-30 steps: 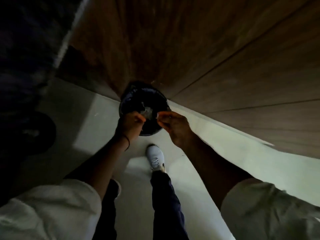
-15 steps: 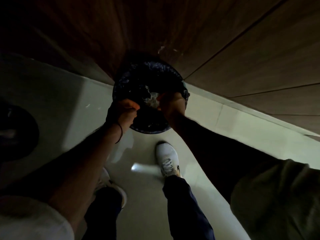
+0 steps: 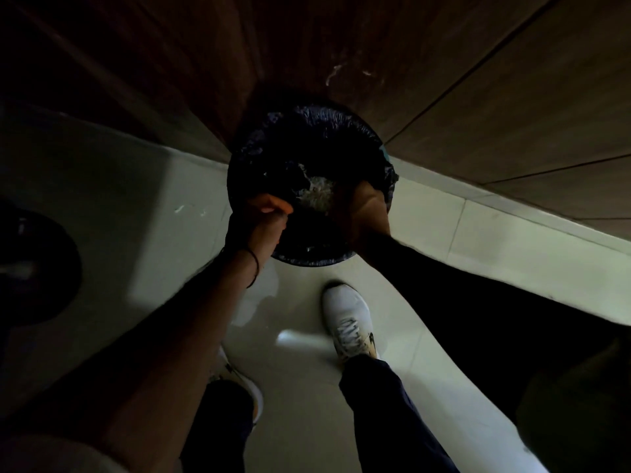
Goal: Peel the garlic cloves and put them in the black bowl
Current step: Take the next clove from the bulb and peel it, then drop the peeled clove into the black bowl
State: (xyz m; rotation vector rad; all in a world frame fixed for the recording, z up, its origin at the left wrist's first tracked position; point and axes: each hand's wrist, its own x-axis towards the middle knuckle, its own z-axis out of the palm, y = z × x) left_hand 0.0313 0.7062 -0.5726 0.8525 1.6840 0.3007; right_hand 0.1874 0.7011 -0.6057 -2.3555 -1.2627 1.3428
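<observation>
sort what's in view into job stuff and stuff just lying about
Job: left hand, right hand, black-lined bin beneath them, pale scraps inside it, probably peel.
Just there: white shoe, dark round object at left, wooden cabinet fronts.

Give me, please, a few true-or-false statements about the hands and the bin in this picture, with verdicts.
1. Both the left hand and the right hand are over the black-lined bin. True.
2. The bin stands on a table top. False: it stands on the pale floor, against a wooden front.
3. Pale papery scraps show between the two hands. True.
4. The left wrist is bare. False: it wears a thin dark band.
5. The person wears black shoes. False: the shoe below the bin is white.
</observation>
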